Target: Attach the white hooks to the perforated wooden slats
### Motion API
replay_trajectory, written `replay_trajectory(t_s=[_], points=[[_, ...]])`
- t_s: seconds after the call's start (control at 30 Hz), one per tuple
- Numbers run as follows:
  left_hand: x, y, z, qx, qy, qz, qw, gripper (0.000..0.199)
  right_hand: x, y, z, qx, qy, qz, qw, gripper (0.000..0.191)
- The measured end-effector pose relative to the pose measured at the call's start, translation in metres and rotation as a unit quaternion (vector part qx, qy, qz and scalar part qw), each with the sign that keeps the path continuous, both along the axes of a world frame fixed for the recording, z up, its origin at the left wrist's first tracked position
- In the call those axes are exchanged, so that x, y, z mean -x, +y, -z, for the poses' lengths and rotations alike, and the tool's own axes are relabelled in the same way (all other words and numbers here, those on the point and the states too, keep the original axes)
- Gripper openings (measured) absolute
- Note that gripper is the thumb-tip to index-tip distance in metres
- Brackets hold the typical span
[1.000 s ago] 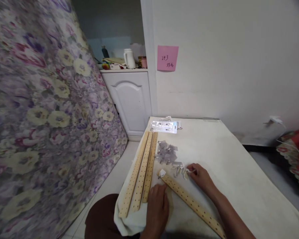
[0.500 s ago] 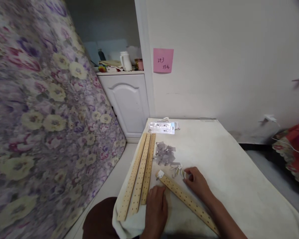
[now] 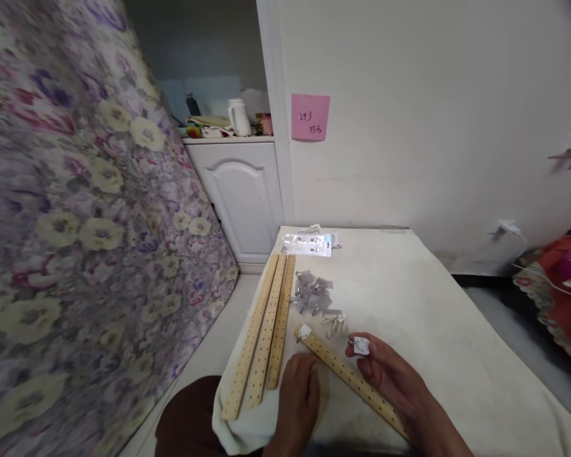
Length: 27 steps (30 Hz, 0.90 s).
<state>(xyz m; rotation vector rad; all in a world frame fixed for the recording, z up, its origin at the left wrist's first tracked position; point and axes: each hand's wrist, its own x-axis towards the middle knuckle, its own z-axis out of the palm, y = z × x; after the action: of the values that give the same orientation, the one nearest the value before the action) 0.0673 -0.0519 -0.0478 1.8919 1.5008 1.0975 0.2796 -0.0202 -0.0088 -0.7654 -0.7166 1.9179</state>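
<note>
My right hand (image 3: pixel 394 374) is raised over the perforated wooden strip (image 3: pixel 345 371), its fingers closed on a small white square hook (image 3: pixel 361 345) with a metal prong. A similar white hook (image 3: pixel 305 331) sits on the far end of that strip. My left hand (image 3: pixel 299 387) rests on the cloth by the strip's left side, fingers curled together with their tips mostly hidden; nothing shows in it. Beyond the strip lie a few loose hooks with pale backing (image 3: pixel 335 322) and a pile of hooks on greyish clear squares (image 3: pixel 313 293).
Three more perforated wooden strips (image 3: pixel 267 330) lie along the left edge of the cloth-covered table (image 3: pixel 390 279). Clear plastic packaging (image 3: pixel 306 244) is at the far left corner. A floral curtain (image 3: pixel 99 241) hangs on the left, and a wall with a pink note (image 3: pixel 310 117) stands behind.
My right hand has picked up a white hook from the loose group and drawn it back towards me, turning its white face up. The left hand has stayed about where it was.
</note>
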Motion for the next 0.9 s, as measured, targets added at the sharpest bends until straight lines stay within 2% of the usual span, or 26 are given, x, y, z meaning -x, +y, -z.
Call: replay_trajectory(t_s=[0.13,0.23,0.33,0.4,0.57,0.77,0.9], points=[[-0.016,-0.006,-0.027,0.063,-0.118,0.012,0.991,0.021,0.011,-0.006,0.001,0.004,0.04,-0.032,0.999,0.036],[-0.024,-0.005,-0.042,0.127,-0.204,0.023,0.97,0.026,0.019,-0.009,0.002,-0.006,0.039,-0.052,0.998,0.036],[-0.027,0.0,-0.046,0.197,-0.247,0.046,0.948,0.031,0.021,-0.01,0.002,-0.029,0.005,-0.072,0.997,0.035],[-0.026,0.002,-0.043,0.21,-0.258,0.047,0.942,0.031,0.021,-0.009,0.003,-0.044,-0.025,-0.083,0.995,0.034],[-0.023,0.0,-0.038,0.221,-0.282,0.03,0.933,0.026,0.023,-0.005,0.011,-0.068,-0.087,-0.074,0.991,0.037],[-0.022,-0.009,-0.055,0.109,-0.208,0.041,0.971,0.02,0.028,-0.003,0.022,-0.041,-0.075,-0.026,0.996,0.039],[-0.022,-0.011,-0.065,0.079,-0.192,0.072,0.975,0.022,0.031,-0.007,0.022,0.007,-0.016,-0.016,1.0,0.041]])
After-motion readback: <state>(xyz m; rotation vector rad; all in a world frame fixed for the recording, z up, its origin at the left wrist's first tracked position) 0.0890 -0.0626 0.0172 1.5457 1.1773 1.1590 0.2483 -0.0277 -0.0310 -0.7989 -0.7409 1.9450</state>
